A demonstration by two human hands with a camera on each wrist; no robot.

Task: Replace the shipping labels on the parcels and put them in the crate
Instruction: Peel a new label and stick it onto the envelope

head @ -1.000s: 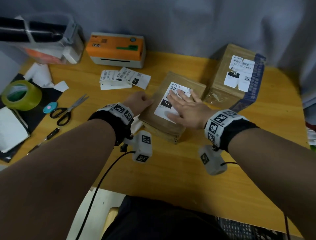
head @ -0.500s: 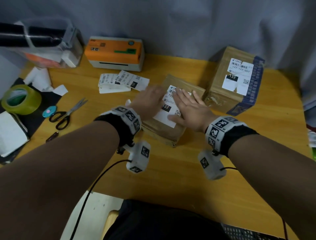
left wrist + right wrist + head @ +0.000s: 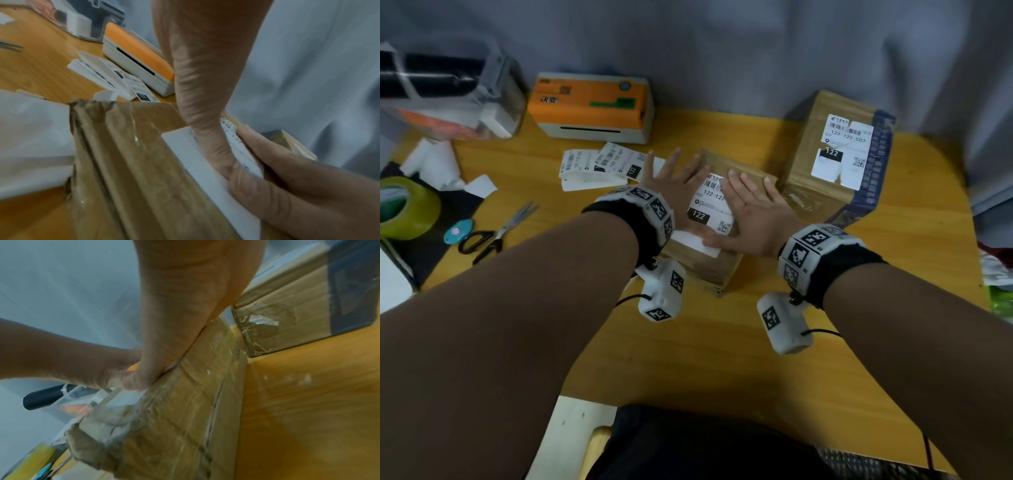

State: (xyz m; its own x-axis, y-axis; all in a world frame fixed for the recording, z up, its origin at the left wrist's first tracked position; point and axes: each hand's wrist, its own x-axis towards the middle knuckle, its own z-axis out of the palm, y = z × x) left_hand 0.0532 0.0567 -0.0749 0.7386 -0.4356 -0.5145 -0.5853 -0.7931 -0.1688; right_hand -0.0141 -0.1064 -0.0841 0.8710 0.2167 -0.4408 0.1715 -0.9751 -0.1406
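Black wristbands (image 3: 640, 222) carry checkered markers and cabled cameras (image 3: 662, 291).

Two taped cardboard parcels on the table (image 3: 722, 359): near parcel (image 3: 709, 270) and far parcel (image 3: 801, 171), each with one white shipping label, near label (image 3: 710, 209), far label (image 3: 840, 150). Two hands: left hand (image 3: 674, 185), right hand (image 3: 755, 212). One orange label printer (image 3: 590, 106), one scissors (image 3: 496, 233), one green tape roll (image 3: 407, 209), one loose printed-label pile (image 3: 599, 168), count in pile unclear.

- This is a packing desk for mail.
- A label printer (image 3: 590, 107) sits on the wooden table (image 3: 722, 342).
- Printed labels (image 3: 599, 164), tape (image 3: 405, 209) and scissors (image 3: 496, 233) lie left of the hands.
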